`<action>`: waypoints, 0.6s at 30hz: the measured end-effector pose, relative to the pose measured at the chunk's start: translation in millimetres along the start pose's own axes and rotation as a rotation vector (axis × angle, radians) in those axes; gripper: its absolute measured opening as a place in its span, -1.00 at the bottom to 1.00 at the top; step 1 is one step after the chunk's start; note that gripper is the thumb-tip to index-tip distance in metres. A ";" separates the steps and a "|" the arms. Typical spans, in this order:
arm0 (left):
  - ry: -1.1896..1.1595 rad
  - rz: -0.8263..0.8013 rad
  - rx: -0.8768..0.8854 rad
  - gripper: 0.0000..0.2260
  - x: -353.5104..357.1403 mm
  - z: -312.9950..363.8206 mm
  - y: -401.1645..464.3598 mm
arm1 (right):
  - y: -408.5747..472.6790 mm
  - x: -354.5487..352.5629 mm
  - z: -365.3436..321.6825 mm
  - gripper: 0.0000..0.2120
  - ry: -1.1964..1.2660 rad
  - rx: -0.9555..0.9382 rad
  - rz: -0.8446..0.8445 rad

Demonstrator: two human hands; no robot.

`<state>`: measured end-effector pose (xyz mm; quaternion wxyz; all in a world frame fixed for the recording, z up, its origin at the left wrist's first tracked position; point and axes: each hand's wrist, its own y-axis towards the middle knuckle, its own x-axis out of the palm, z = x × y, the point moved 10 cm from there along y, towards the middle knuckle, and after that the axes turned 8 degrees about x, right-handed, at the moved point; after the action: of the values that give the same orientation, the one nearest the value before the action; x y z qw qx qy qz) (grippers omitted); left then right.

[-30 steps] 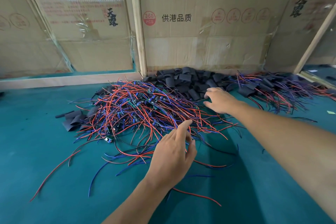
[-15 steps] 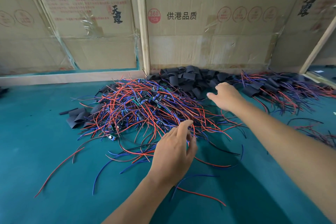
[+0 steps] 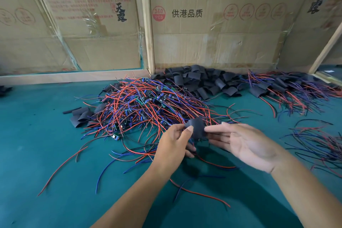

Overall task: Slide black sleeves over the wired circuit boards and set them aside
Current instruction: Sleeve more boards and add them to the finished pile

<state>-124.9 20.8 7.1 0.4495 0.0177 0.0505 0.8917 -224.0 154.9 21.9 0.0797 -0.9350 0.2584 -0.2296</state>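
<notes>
Black sleeve (image 3: 196, 129) up in air between both hands, over near edge of wire pile (image 3: 148, 109). Left hand (image 3: 174, 146) pinches one side, right hand (image 3: 246, 144) pinches other side with fingertips.

Illumination is even and moderately bright. Soft shadows fall on the surface (image 3: 37, 153) beneath the forearms. Wide-angle distortion bends the frame edges; tape on the cardboard (image 3: 92, 24) shows faint glare.

One black sleeve (image 3: 196, 129) held up between both hands, tangled heap of red-and-blue wired circuit boards (image 3: 146, 105) behind it, loose black sleeves pile (image 3: 201, 81) against the cardboard
</notes>
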 end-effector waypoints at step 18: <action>0.324 -0.155 0.158 -0.83 4.6 8.6 -2.0 | -3.4 -29.4 -12.5 -0.88 -0.390 -0.246 0.484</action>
<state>-125.4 26.3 15.4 0.4998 -0.0948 0.1932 0.8390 -250.7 172.6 22.4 0.0665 -0.8754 0.4786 0.0123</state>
